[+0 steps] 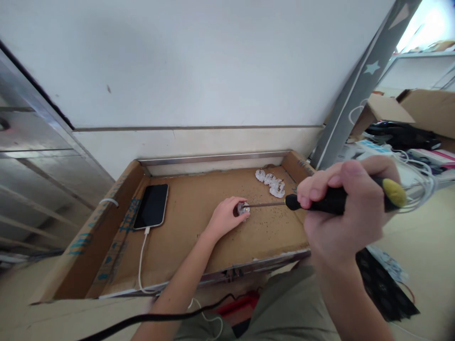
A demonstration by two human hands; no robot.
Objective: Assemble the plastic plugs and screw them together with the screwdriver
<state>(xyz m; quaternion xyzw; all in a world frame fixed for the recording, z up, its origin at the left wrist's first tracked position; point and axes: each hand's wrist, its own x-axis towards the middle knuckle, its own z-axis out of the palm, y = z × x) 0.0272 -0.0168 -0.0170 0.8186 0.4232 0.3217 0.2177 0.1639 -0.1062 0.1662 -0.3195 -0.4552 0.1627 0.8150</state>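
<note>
My right hand [346, 203] is wrapped round the black and yellow handle of a screwdriver [266, 204], raised above the right side of the cardboard-lined tray. Its long shaft points left, and the tip meets a small clear plastic piece [243, 208]. Thumb and fingers of my left hand [227, 215] pinch that piece against the cardboard. What the tip touches inside it is too small to make out. Several similar clear plastic pieces [276, 188] lie in a cluster toward the tray's back right.
A phone [152, 206] with a white charging cable [141, 258] lies at the left of the cardboard tray [192, 189]. Dark specks dot the cardboard. A white wall panel rises behind. A black cable [159, 316] crosses below, and an open cardboard box [430, 111] stands at right.
</note>
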